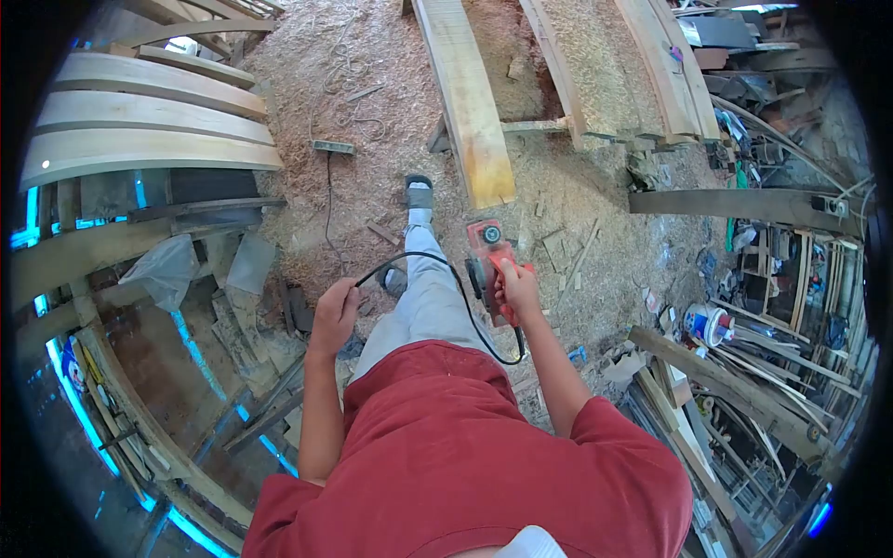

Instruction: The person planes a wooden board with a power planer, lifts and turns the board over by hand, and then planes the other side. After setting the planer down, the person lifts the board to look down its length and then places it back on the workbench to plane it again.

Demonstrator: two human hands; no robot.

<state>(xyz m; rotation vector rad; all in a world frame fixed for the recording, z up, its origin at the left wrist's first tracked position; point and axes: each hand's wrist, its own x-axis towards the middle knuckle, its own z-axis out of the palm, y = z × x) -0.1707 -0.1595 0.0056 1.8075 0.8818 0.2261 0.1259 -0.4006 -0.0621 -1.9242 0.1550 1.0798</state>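
Note:
My right hand (517, 285) is wrapped round the handle of a red power tool (486, 249), held just below the near end of a long wooden plank (479, 139). From the tool a black cable (460, 290) loops round and runs across to my left hand (337, 314), whose fingers are closed on it. The tool and the plank end look close together, with a small gap between them.
Sawdust covers the ground (307, 56). A power strip (333, 147) lies there with its cord. Curved planks (158, 116) are stacked at left, more boards (651, 65) at upper right. Scrap wood and a white bucket (709, 325) are at right.

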